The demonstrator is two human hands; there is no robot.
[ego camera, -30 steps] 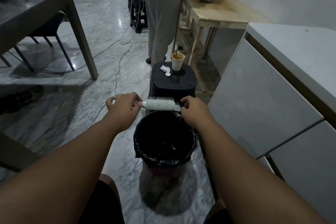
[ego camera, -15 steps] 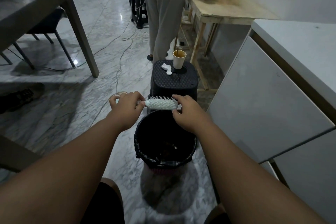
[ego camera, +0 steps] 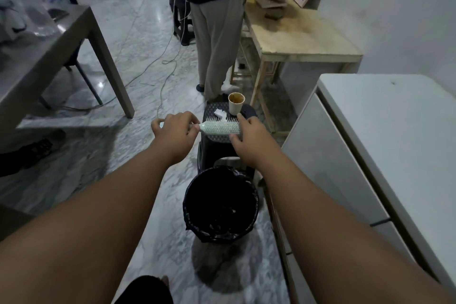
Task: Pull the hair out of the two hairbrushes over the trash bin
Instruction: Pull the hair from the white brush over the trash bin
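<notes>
Two bare hands are held out over a marble floor, with one pale brush (ego camera: 220, 128) gripped between them. The brush is held level, its handle to the left, its head to the right and its bristles pointing up and away. The left hand (ego camera: 175, 130) is closed round the handle, fingers curled. The right hand (ego camera: 251, 138) is clamped on the far end of the head, with the forefinger laid over the top and the thumb pressed beneath. Whether any hair is caught in the bristles cannot be told.

Nearer than the hands, a round bin (ego camera: 254, 196) lined with a black bag is set on the floor between the forearms, and dark scraps are seen at its bottom. The brush is seen past the bin's far rim, against a black stool (ego camera: 214, 147) that stands just behind the bin. On the stool, a paper cup (ego camera: 236, 104) and a crumpled white tissue (ego camera: 219, 113) are placed side by side.

Beyond the stool a person (ego camera: 217, 32) is seen from behind, standing at a wooden table (ego camera: 301, 37) along the wall. A white cabinet (ego camera: 370, 136) fills the right side, a grey table (ego camera: 49, 54) the left, and cables (ego camera: 167, 66) are trailed across the floor.
</notes>
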